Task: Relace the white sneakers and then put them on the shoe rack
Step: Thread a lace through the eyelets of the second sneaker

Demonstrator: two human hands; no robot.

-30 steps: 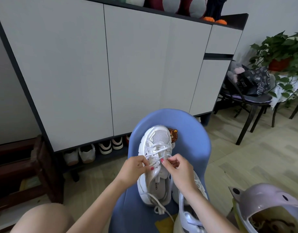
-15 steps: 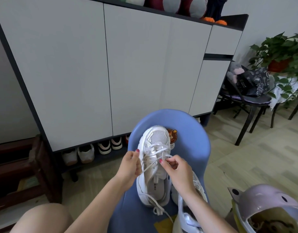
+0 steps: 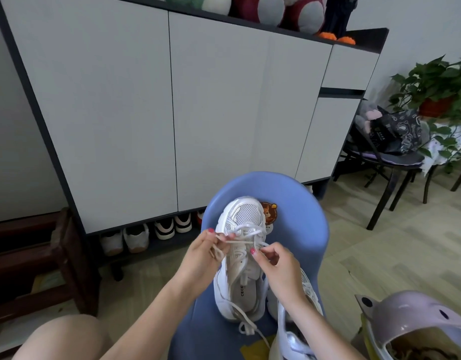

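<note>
Sneaker [image 3: 241,258] lay at centre frame on a blue chair [image 3: 306,237]; left hand [image 3: 202,255] and right hand [image 3: 277,266] each pinched its lace [image 3: 246,233], probably soft and limp, best gripped near the tips.

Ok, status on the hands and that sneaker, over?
Left hand pinching lace; right hand pinching lace opposite. Sneaker on blue chair, lacing unfinished. Nothing blocking.

soft, even daylight fills the room, brighter on the floor [image 3: 396,245] at right. a pale sheen lies on the grey cabinet doors [image 3: 219,113]. deep shadow sits under the cabinet. wide-angle bending curves straight edges near the frame borders; corners look slightly soft.
</note>
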